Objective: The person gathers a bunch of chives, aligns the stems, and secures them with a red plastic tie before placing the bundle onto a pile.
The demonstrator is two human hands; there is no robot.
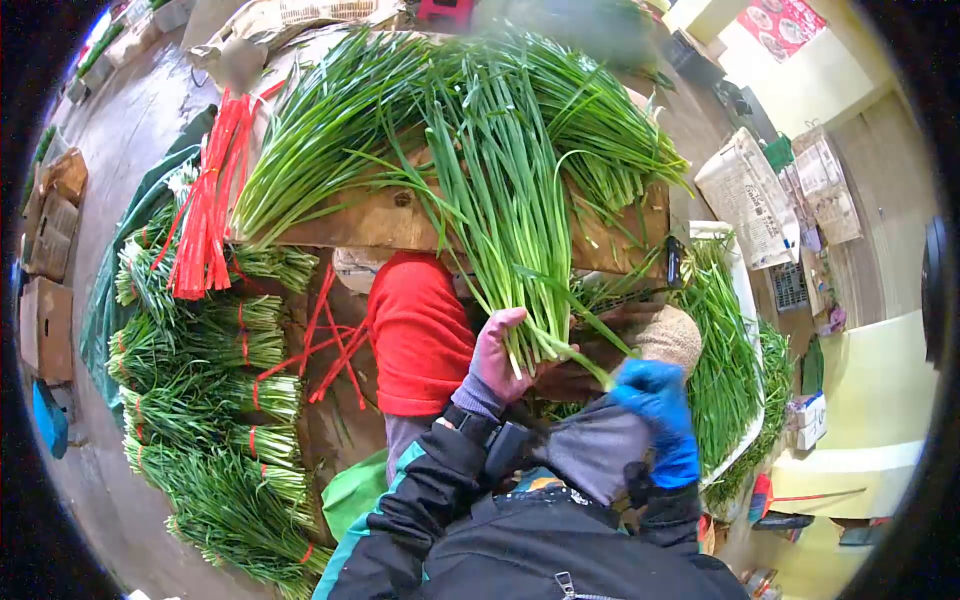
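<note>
My left hand (497, 358), in a purple glove, is closed around the lower stems of a loose bunch of green chives (500, 190) that fans upward over a wooden board (385, 222). My right hand (660, 410), in a blue glove, sits at the white root ends of the same bunch, fingers curled; its grip is partly hidden. More loose chives (330, 120) lie spread on the board's left part.
Tied chive bundles (210, 400) with red bands are stacked at the left. A hank of red ties (210, 200) hangs by the board. A red cloth (418, 330) covers my knee. More chives (725, 350) fill a white tray at the right, near newspapers (750, 195).
</note>
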